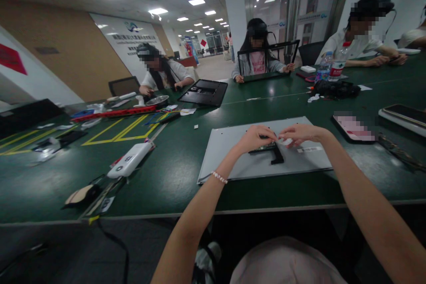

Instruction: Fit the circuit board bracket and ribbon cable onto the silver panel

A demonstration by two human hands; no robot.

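Observation:
A flat grey panel (229, 148) lies on the green table in front of me. On it rests a black angled bracket (277, 156), with what looks like a bit of circuit board beside it, partly under my fingers. My left hand (254, 139) is over the bracket, its fingers bent and closed together at the tips; what they grip is hidden. Close to those fingertips, my right hand (301, 134) pinches a small whitish piece (285, 142), too blurred to name. A white label (310, 149) is stuck on the panel below the right hand.
Right of the panel lie a phone (354, 128) and glasses (399, 151). A white power strip (129, 159) and a mouse (83, 196) are left. Bottles (338, 64) stand farther back. Across the table, one person holds a black frame (296, 55); another sits near a black shell (203, 92).

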